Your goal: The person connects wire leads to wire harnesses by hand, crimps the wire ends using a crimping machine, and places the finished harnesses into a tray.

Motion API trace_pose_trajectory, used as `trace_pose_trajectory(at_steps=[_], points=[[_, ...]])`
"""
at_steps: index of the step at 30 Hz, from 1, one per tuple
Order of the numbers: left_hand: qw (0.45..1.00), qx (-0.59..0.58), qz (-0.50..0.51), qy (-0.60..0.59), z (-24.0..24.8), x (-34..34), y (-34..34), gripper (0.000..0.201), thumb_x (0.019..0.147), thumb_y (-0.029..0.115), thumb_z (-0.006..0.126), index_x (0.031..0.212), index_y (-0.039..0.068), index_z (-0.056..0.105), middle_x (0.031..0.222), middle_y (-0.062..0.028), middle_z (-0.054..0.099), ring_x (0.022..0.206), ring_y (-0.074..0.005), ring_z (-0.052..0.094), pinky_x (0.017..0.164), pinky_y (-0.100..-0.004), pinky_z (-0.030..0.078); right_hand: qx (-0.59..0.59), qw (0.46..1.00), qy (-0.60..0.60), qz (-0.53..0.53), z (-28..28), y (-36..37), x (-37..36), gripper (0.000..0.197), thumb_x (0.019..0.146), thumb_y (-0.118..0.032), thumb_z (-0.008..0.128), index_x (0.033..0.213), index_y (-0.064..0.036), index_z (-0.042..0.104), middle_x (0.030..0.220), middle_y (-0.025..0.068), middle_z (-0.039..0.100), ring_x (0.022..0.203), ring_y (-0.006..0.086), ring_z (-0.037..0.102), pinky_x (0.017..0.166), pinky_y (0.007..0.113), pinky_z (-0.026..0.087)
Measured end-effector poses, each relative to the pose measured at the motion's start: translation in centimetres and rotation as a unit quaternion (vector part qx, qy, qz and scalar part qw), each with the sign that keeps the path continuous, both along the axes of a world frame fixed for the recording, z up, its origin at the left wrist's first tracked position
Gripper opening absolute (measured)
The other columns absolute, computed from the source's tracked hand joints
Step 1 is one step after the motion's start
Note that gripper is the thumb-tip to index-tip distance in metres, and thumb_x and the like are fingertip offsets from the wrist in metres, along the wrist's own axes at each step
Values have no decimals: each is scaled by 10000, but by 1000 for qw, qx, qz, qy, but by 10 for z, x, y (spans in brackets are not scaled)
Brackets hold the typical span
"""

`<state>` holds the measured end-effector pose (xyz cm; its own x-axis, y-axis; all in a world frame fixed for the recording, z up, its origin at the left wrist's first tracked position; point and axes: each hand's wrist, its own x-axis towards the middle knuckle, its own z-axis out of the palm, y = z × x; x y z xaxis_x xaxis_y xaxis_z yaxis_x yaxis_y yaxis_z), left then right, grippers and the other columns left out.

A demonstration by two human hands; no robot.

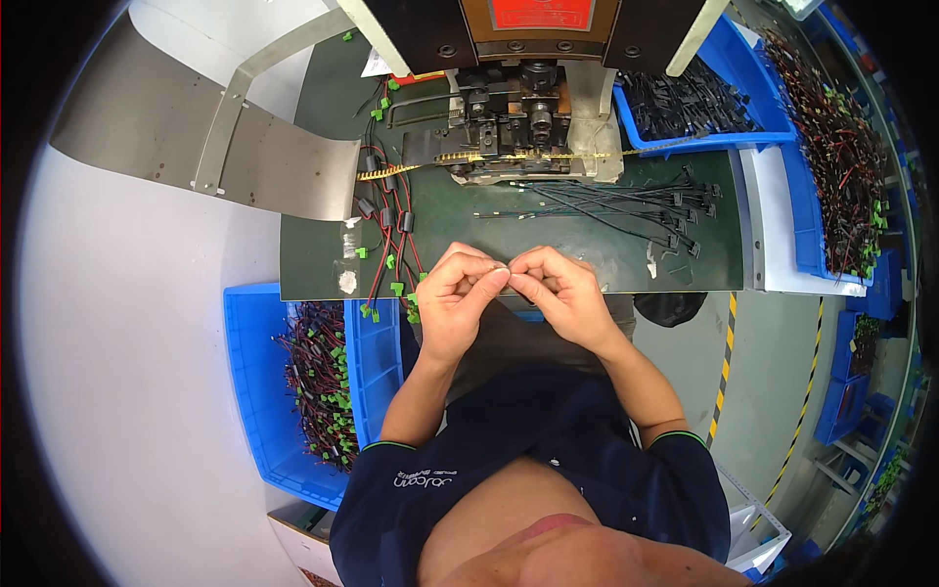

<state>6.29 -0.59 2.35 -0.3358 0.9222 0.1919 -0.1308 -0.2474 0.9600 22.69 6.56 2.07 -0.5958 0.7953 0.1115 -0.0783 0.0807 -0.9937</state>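
Note:
My left hand (455,296) and my right hand (570,296) meet fingertip to fingertip over the front edge of the green worktable (587,266). Both are closed in a pinch; whatever lies between the fingers is too small or hidden to make out. Just beyond them, black cables (611,203) with black connectors are spread on the tabletop. Red-and-black wires (403,235) with green connectors lie left of my left hand, some hanging over the edge. Behind stands a crimping press (518,112), with a yellowish strip of terminals (587,155) running through it.
A blue bin (650,145) of black cables sits at the back right, and another blue bin (810,220) of red-and-black wires is farther right. Below the table at left is a blue crate (256,391) of wires. A curved metal guide (284,166) juts in from the left.

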Motion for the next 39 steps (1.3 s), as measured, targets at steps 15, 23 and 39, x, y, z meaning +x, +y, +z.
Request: trace_pose_trajectory(at_steps=[15,23,39], points=[[978,-4,-50,-204,-13,4,7,46,962,-22,690,938,0,658,918,-64,597,748,-120,579,682,-260,487,-162,984,50,53,2,15,4,82,977,-46,708,1033,12,698,773,18,693,666,53,601,593,220,486],[956,-6,-70,-284,-16,7,9,62,991,55,675,957,14,643,936,-59,581,780,-130,544,711,-293,475,-146,982,101,68,-8,16,-2,53,982,-5,683,1026,19,666,906,45,675,719,64,599,606,215,471],[991,-9,3,-132,-21,9,6,44,934,-13,724,971,-23,746,912,-24,542,765,-96,535,693,-246,439,-180,978,-14,104,3,33,4,166,972,-71,652,1030,48,752,849,4,713,794,36,608,661,212,487]])
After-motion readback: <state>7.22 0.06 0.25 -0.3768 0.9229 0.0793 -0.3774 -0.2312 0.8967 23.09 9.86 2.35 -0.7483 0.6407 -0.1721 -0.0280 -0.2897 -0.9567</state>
